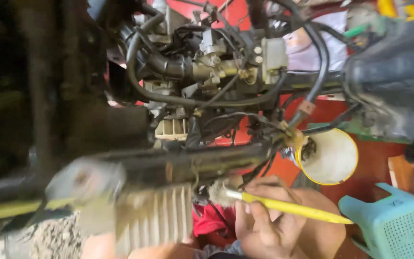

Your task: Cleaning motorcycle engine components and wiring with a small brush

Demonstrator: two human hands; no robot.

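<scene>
Brush [283, 206] sits pinched in your right hand [269, 225], bristles against the engine fins [159, 216]. Left hand's out of view. Watch it: the cables [245, 177] hang close, so a wide stroke could snag them or flick grime toward the bowl [334, 158].

Single view, head-worn camera, looking down and forward at close range into exposed engine parts [207, 72]. The frame appears rotated, the scene lying sideways. The right hand [274, 220] sits at the lower edge, nearest the lens; the finned engine block [154, 216] lies just beside it. Near objects are blurred. No second view to compare.
</scene>
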